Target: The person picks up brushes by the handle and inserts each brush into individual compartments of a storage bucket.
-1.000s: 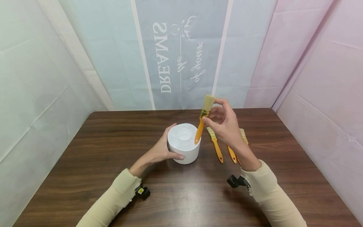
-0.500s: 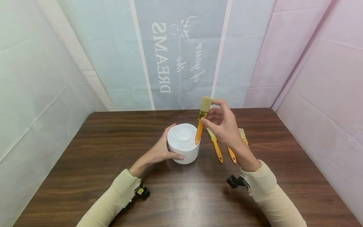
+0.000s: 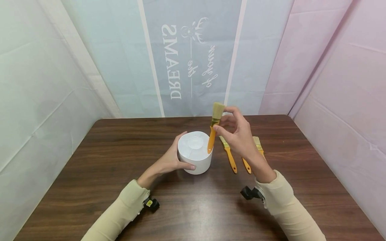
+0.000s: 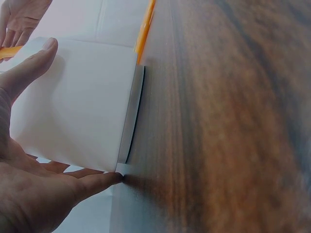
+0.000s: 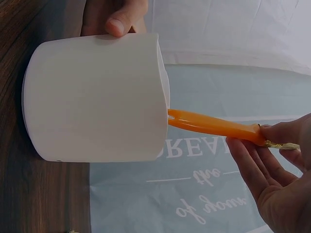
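A white round container (image 3: 201,164) with divided compartments and a round middle stands upright on the table. My left hand (image 3: 170,160) grips its left side, thumb across the front and fingers behind. Bristles up, a paintbrush (image 3: 212,136) with an orange handle is pinched near its metal collar by my right hand (image 3: 241,136). The handle's holed end is right at the container's rim, over the right-hand compartment, as the right wrist view also shows with the orange handle (image 5: 214,124). The container's inside is hidden in both wrist views.
On the brown wooden table (image 3: 193,207), right of the container, lies a paintbrush (image 3: 231,160). Beside it are another paintbrush (image 3: 246,165) and a further paintbrush (image 3: 258,144), both partly hidden by my right arm. A printed cloth (image 3: 193,67) hangs behind the table's back edge.
The held paintbrush has shifted slightly left and down and stands a little more upright, its handle end staying at the rim. My left hand and the container have barely moved.
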### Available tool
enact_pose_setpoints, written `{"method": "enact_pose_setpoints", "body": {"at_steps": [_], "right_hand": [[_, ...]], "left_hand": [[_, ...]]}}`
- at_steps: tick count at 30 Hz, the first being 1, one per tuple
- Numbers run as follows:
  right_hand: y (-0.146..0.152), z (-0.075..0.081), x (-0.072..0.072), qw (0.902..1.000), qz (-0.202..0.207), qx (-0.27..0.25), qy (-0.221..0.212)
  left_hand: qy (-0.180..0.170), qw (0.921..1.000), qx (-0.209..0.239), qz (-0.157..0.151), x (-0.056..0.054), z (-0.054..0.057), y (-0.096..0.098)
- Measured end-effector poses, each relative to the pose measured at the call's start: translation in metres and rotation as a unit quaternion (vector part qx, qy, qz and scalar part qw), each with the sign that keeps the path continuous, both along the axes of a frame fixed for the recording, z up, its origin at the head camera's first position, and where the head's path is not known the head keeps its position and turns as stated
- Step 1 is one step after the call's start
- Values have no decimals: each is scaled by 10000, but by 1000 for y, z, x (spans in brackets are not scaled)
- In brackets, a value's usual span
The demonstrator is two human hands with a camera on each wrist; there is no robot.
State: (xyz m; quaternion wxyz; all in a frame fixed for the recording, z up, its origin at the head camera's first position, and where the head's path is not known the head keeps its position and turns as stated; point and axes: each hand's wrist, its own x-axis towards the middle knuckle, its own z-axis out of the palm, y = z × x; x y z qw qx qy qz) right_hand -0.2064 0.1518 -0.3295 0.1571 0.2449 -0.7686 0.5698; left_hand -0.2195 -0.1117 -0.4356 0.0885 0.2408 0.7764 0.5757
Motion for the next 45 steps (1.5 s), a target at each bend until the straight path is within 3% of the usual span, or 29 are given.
{"method": "enact_pose_setpoints", "body": {"at_steps": [9,21,45], "right_hand": [[-1,0,0,9996,119,-141,-201],[-2,-2,0,9995,213,-207,-112],[-2,-1,2,9998,-57,176,72]], "left_hand": [[27,10000,47,-49,1,2,0],[-32,10000,31,4,1,1,0],[-50,10000,39,-3,2,2,0]]}}
